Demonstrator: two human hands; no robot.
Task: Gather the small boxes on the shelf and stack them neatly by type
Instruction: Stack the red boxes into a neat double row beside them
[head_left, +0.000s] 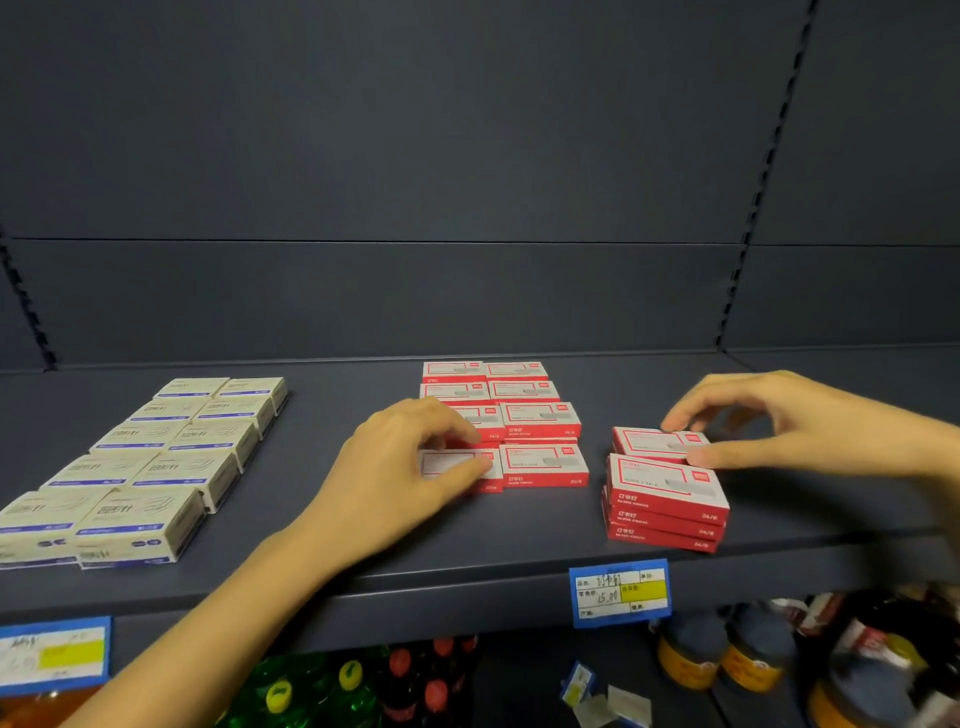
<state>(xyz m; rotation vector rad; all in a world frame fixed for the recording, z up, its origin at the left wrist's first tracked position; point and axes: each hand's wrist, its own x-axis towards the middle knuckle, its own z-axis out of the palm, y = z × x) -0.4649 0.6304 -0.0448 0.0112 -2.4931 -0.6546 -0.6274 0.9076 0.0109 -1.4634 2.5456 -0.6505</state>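
Clip boxes (156, 457) L on shelf (322, 561), staple boxes (540, 421) ctr, stack (667, 504) to R.

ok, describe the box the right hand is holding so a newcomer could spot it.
On the dark shelf, look right of the two-column block of red boxes to the red stack near the front edge. The lone red box lies behind that stack, pinched by the right hand. It alone belongs to neither block nor stack.

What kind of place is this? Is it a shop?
Probably a shop: a price tag on the shelf edge, rows of matching red boxes and cream boxes, and bottles underneath.
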